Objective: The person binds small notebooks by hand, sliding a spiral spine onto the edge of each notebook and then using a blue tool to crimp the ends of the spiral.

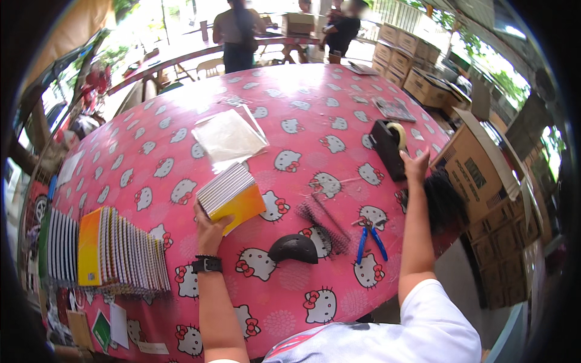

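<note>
The left forearm [221, 314] reaches from the near side, the left hand [210, 230] curled in a grip, thumb pointing right. The right arm [417, 248] stretches farther out at right, the right hand's [416, 166] thumb and fingers parted.

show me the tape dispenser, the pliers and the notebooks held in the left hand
Tape dispenser [387, 151]: head view, on its black body.
Pliers [363, 244]: head view, on a blue handle.
Held notebooks [238, 206]: head view, on the yellow-orange cover.
</note>
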Action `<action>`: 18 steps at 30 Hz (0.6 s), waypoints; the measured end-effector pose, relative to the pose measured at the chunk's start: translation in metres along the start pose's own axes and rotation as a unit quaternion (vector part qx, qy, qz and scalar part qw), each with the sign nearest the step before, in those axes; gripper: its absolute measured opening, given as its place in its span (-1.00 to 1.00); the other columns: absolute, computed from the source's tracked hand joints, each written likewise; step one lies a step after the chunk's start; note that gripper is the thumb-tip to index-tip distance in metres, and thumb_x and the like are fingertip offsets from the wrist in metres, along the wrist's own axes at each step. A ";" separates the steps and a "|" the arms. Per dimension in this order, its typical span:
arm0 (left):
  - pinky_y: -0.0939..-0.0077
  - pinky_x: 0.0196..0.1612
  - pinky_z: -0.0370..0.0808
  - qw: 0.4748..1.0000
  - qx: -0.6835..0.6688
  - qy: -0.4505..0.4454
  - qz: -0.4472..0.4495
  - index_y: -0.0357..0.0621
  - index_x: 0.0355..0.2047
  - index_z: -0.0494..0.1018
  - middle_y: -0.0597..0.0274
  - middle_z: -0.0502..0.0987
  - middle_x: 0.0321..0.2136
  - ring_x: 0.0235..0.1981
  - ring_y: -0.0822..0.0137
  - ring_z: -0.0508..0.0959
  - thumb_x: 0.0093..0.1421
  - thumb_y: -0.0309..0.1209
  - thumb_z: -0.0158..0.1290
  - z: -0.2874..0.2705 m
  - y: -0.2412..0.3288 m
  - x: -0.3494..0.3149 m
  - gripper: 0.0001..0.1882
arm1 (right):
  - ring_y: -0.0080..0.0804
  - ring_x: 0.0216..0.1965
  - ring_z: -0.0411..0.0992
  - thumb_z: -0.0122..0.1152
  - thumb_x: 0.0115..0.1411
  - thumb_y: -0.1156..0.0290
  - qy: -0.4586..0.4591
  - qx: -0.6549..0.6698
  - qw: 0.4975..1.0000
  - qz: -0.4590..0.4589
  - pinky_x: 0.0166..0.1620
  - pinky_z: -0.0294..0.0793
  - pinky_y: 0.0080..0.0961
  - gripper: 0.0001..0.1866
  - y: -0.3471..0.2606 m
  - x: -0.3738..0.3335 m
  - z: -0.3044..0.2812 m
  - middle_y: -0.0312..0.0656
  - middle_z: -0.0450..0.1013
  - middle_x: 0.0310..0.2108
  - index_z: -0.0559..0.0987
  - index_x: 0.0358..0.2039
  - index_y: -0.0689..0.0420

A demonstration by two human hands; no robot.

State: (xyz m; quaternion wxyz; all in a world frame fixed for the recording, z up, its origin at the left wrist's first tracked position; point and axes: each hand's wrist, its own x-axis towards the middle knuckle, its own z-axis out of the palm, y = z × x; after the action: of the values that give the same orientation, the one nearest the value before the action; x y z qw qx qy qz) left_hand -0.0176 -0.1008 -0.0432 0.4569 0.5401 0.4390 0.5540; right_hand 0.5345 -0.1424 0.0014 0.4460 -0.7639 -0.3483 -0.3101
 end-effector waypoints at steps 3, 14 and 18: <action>0.46 0.03 0.40 1.000 -0.020 0.018 0.001 -0.25 0.18 -0.04 0.11 0.36 -0.06 -0.02 0.28 0.40 -0.22 -0.74 0.22 -0.014 -0.007 0.004 -0.04 | -0.02 0.02 0.34 0.52 -0.30 0.19 -0.278 0.079 0.931 0.222 0.06 0.32 -0.30 -0.07 0.030 0.008 0.010 0.14 0.35 -0.02 0.27 0.06 0.31; 0.47 0.04 0.40 0.994 -0.106 -0.013 -0.007 -0.20 0.15 0.00 0.17 0.36 -0.05 0.00 0.30 0.39 -0.27 -0.78 0.21 -0.021 0.006 0.008 -0.05 | -0.03 -0.18 0.46 0.52 -0.33 0.10 -0.202 0.031 0.977 0.067 -0.12 0.43 -0.22 -0.30 -0.097 -0.059 0.024 0.01 0.49 -0.23 0.45 -0.19 0.19; 0.48 0.04 0.39 0.996 -0.091 -0.016 -0.011 -0.19 0.13 0.02 0.19 0.36 -0.05 0.00 0.30 0.39 -0.26 -0.78 0.22 -0.024 0.011 0.004 -0.07 | -0.01 -0.15 0.44 0.51 -0.30 0.14 -0.305 0.143 0.942 0.007 -0.11 0.43 -0.22 -0.24 -0.208 -0.099 0.046 0.08 0.44 -0.17 0.38 -0.13 0.26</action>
State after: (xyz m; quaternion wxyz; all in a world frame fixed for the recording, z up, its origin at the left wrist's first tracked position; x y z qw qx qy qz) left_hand -0.0417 -0.0989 -0.0324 0.5170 0.5002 0.3857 0.5778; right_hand 0.3177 -0.0513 0.0016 0.4250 -0.7527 -0.5028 -0.0061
